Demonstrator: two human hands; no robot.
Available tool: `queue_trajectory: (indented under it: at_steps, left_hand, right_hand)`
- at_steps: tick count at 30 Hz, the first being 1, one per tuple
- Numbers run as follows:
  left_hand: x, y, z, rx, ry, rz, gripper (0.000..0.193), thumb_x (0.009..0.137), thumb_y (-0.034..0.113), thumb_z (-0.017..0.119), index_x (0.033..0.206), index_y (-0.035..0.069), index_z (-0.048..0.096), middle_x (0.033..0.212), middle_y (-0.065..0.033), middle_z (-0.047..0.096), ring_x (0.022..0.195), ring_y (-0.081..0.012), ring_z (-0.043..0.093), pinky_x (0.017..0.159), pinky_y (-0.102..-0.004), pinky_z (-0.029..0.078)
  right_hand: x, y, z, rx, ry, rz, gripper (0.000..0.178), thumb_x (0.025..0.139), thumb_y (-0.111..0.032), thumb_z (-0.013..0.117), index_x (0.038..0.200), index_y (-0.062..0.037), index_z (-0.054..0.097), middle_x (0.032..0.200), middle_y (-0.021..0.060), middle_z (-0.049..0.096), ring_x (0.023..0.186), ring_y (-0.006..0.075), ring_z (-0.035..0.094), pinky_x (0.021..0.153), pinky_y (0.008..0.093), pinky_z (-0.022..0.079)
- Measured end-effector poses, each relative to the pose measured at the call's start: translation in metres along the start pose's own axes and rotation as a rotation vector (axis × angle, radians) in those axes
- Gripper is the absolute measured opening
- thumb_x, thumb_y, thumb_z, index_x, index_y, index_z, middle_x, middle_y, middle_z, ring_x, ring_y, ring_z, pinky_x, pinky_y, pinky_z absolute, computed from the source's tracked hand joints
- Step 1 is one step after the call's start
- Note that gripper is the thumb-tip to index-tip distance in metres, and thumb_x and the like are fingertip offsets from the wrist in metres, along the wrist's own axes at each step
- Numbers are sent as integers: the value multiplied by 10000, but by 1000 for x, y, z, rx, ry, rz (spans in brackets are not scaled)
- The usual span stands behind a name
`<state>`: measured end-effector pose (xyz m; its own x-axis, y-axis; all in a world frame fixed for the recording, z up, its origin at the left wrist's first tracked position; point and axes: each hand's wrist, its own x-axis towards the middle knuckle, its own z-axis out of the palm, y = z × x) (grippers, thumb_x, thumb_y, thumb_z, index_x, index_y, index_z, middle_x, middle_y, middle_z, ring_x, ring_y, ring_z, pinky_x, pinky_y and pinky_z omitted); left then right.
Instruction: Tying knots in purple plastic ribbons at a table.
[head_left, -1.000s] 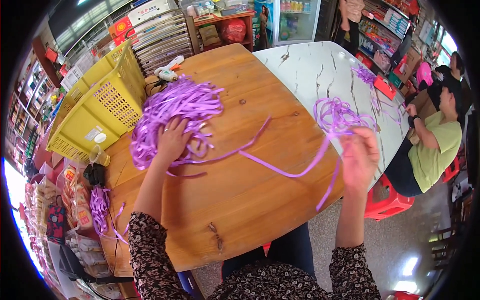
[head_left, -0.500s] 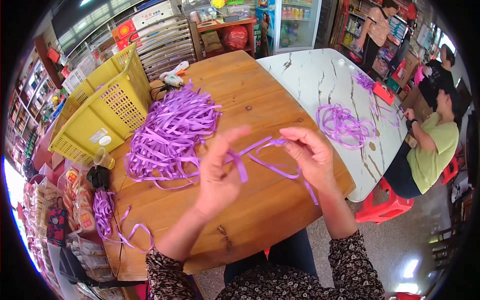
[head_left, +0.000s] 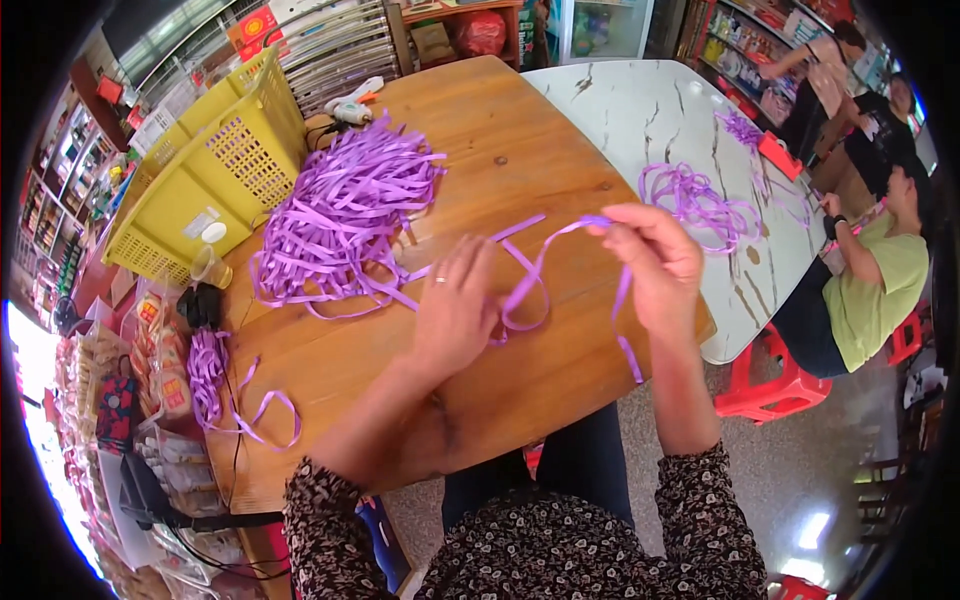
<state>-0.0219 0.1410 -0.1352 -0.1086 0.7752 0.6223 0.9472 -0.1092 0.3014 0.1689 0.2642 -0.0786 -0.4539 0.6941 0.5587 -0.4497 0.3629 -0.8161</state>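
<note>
A long purple ribbon (head_left: 540, 262) runs between my hands above the wooden table. My right hand (head_left: 660, 265) pinches it between thumb and fingers, and a tail hangs down below that hand. My left hand (head_left: 455, 315) is low over the table with its fingers stretched out, slightly blurred. The ribbon loops beside its thumb; what lies under the palm is hidden. Just beyond my left hand rises a big heap of purple ribbons (head_left: 345, 215), and a strand trails from it toward that hand.
A yellow plastic crate (head_left: 205, 185), a glue gun (head_left: 352, 108) and a plastic cup (head_left: 210, 268) stand around the heap. Another ribbon bundle (head_left: 208, 380) hangs at the table's left edge. On the marble-patterned table (head_left: 610, 100) lie more ribbons; a person in a yellow-green shirt (head_left: 875, 290) sits there.
My left hand has turned palm-down and shifted slightly right and up the picture. My right hand has moved right and up with the ribbon, drawing it into a wider curve. The view has tilted.
</note>
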Motion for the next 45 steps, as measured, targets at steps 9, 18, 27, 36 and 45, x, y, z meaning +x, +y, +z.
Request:
queue_trajectory:
  at_steps: [9,18,27,36,45]
  left_hand:
    - [-15,-89,4,320,-303,-87,572,883,419,511,1310,46,431,1361,-191,409,1256,-362,377,1042,-509,275]
    - [-5,-76,-53,-2,90,-172,285,772,24,593,1049,-41,589,994,-238,616,916,-411,586,788,-448,472]
    - [16,48,-49,-1279,165,-611,209,922,82,565,1111,-1,602,1033,-13,609,908,-67,558,820,-213,440]
    - [-20,12,-54,-593,292,-466,93,865,9,595,946,8,639,843,-1,589,751,-73,501,676,-218,406]
    - [-22,50,-17,-77,161,-73,434,859,43,583,1270,-10,457,1215,-159,521,1150,-297,482,972,-350,381]
  right_hand:
    - [-3,-15,-38,-142,135,-37,188,879,-3,579,1061,33,605,904,84,665,810,109,625,698,194,431]
    - [27,12,29,-164,-158,84,175,824,76,598,968,1,663,942,56,646,857,128,608,728,228,478]
    - [14,13,53,-288,-340,-146,179,791,74,644,948,-8,671,896,52,630,810,111,586,704,212,466]
    - [-23,11,2,-297,-203,114,175,824,43,633,995,18,661,885,53,643,821,110,605,696,216,475]
    - [-46,27,18,-584,-357,-230,161,794,-19,654,950,-55,663,834,75,631,780,238,602,660,327,482]
